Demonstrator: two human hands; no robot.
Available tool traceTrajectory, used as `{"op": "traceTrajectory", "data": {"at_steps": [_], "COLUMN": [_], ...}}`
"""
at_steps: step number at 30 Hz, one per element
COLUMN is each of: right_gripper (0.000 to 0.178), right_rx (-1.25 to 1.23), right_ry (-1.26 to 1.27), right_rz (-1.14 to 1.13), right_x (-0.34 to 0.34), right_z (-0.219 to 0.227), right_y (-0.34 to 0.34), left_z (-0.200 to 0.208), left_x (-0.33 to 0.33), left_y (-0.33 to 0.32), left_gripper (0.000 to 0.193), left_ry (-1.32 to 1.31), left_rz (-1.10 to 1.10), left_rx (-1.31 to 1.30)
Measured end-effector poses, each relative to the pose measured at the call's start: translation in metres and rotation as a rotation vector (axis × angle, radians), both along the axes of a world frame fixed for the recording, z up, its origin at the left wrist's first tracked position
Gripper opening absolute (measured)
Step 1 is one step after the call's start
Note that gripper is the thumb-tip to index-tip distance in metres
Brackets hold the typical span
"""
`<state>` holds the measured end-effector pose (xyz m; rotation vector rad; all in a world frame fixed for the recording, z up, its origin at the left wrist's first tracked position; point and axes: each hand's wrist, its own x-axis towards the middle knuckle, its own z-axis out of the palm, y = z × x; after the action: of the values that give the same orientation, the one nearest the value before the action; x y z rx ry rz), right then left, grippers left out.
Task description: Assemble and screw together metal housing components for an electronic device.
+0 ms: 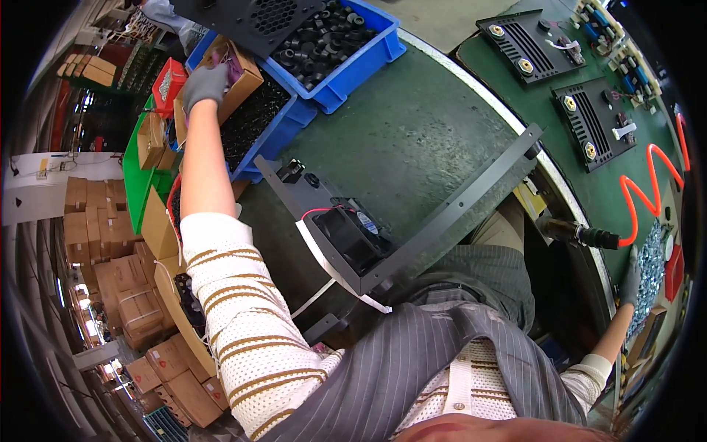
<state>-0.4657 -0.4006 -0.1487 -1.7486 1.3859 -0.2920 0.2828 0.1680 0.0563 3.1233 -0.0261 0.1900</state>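
My left hand (206,85), in a grey glove, reaches into an open cardboard box (244,82) at the far left. Purple pieces (234,69) lie by its fingers, whose tips are hidden. At the right rim, my right hand (630,283), also gloved, has its fingers stretched along a pile of small shiny metal screws (648,272); whether it touches any is unclear. Before me a dark metal frame (453,214) rests on the green table (390,110). A black fan (355,239) with a red wire is fitted at its near left corner.
Blue bins hold black round parts (320,48) and thin black pieces (254,121). A perforated black panel (269,20) lies across them. Two slotted black panels (530,48) lie on the right-hand table. An orange coiled hose (639,193) runs to a black tool (589,236). Cartons (129,287) are stacked left.
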Motion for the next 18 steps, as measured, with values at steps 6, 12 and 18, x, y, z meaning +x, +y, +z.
{"op": "traceTrajectory", "data": {"at_steps": [6, 12, 18], "right_gripper": [0.068, 0.067, 0.065], "right_rx": [0.047, 0.088, -0.010], "right_ry": [-0.019, -0.106, -0.039], "right_rz": [-0.051, -0.059, 0.040], "right_x": [-0.006, 0.001, -0.018], "right_z": [0.001, -0.004, -0.011], "right_y": [0.000, 0.000, -0.016], "left_z": [-0.007, 0.001, 0.015], "left_x": [0.045, 0.028, -0.002], "left_y": [0.065, 0.083, 0.067], "left_gripper": [0.029, 0.031, 0.079], "left_ry": [-0.117, -0.085, -0.078], "left_rz": [-0.049, 0.136, 0.033], "left_rx": [-1.282, -1.536, -0.303]}}
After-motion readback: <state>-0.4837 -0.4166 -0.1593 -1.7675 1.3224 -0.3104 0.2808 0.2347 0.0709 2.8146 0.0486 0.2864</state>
